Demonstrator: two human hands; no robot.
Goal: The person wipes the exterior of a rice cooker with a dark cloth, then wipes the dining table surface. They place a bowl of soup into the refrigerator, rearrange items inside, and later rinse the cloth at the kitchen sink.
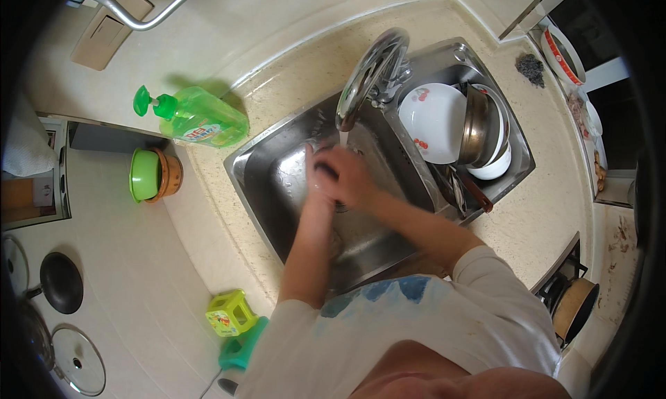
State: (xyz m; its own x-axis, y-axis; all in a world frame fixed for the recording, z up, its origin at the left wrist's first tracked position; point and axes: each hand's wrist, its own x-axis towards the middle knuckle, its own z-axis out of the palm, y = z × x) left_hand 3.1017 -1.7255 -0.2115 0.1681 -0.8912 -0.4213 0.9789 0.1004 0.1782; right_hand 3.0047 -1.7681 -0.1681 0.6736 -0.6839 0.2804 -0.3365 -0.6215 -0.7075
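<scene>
Centrally, both hands meet over the stainless steel sink basin (277,184), under the curved chrome tap (371,70). Right hand (347,177) lies over the left hand (316,191); a small dark object (323,169), possibly a scrubber, sits between them, too blurred to name. Right fingers curl round it; left fingers: cannot tell. Thin stream of water falls.

Risk, by my judgement: wet skin, slick steel; the object could slip into the basin, and splash could reach the speckled beige stone surface (291,101).

Right compartment: white round plate (436,122), steel bowl (480,130), stacked. Translucent green plastic soap bottle (198,118) lies upper left.
</scene>
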